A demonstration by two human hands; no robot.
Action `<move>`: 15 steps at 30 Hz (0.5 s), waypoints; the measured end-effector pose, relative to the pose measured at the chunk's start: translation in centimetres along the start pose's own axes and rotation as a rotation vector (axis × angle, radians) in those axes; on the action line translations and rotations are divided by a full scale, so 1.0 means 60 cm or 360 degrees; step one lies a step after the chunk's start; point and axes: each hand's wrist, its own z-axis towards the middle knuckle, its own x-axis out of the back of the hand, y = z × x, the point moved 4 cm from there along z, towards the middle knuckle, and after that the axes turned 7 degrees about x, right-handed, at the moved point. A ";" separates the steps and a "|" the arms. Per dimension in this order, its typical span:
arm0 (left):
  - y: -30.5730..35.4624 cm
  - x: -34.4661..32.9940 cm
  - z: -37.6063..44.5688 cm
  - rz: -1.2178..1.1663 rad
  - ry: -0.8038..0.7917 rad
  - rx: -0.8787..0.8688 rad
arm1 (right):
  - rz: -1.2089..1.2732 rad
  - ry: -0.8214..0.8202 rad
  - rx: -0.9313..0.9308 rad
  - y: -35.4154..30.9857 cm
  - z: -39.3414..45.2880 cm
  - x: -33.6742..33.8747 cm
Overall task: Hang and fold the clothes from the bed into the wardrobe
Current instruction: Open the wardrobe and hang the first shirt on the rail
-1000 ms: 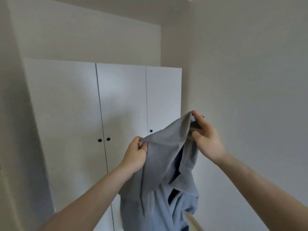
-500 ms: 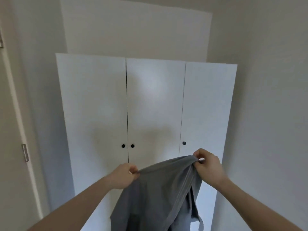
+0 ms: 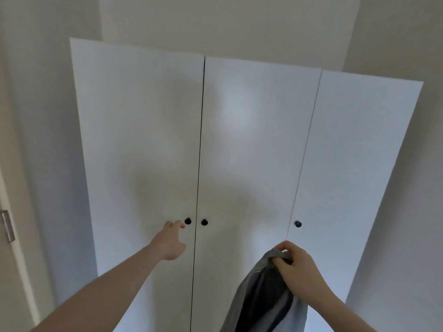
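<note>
The person stands right in front of the white wardrobe (image 3: 239,144), whose three tall doors are all closed. The left hand (image 3: 171,242) reaches forward with its fingers (image 3: 178,225) stretched out and loose, holding nothing; the fingertips are just beside the black knob (image 3: 188,221) on the left door, though I can't tell if they touch it. A second knob (image 3: 204,222) sits just across the door gap on the middle door, and a third knob (image 3: 298,224) is on the right door.

The right hand (image 3: 297,267) is lower and off to the right, fingers curled tight around a bunched edge of the grey shirt (image 3: 261,295). The shirt hangs straight down from that grip in front of the middle door, its darker inside showing between the folds, and runs out of sight at the bottom.

At the far left, a metal hinge (image 3: 7,226) shows on a pale door frame (image 3: 19,259).
</note>
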 end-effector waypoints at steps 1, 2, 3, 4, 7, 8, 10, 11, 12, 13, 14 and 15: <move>-0.002 -0.005 0.025 0.0014 -0.0010 -0.0013 | -0.0005 -0.0035 -0.0008 0.001 0.018 -0.016; -0.004 -0.011 0.048 0.0044 -0.0025 -0.0029 | 0.0000 -0.0057 -0.0009 0.002 0.034 -0.030; -0.006 -0.017 0.069 0.0085 -0.0040 -0.0043 | 0.0015 -0.0063 -0.0009 0.002 0.050 -0.044; -0.009 -0.023 0.091 0.0116 -0.0048 -0.0061 | 0.0031 -0.0060 -0.0010 0.003 0.065 -0.058; -0.022 -0.040 0.146 0.0100 -0.0027 -0.0141 | 0.0047 -0.0064 -0.0008 0.008 0.108 -0.102; -0.026 -0.047 0.159 0.0075 -0.0027 -0.0175 | 0.0042 -0.0063 -0.0008 0.012 0.121 -0.118; -0.033 -0.058 0.176 -0.0004 -0.0015 -0.0238 | -0.0007 -0.0050 0.0009 0.023 0.144 -0.148; -0.037 -0.062 0.183 -0.0043 0.0003 -0.0265 | -0.0057 -0.0051 0.0020 0.028 0.157 -0.161; -0.040 -0.063 0.188 -0.0071 0.0019 -0.0286 | -0.0123 -0.0073 0.0030 0.033 0.171 -0.173; -0.042 -0.063 0.192 -0.0086 0.0027 -0.0308 | -0.0195 -0.0113 0.0043 0.038 0.186 -0.187; -0.044 -0.062 0.196 -0.0093 0.0025 -0.0329 | -0.0271 -0.0157 0.0061 0.042 0.203 -0.200; -0.044 -0.060 0.199 -0.0104 0.0013 -0.0342 | -0.0346 -0.0192 0.0085 0.045 0.220 -0.214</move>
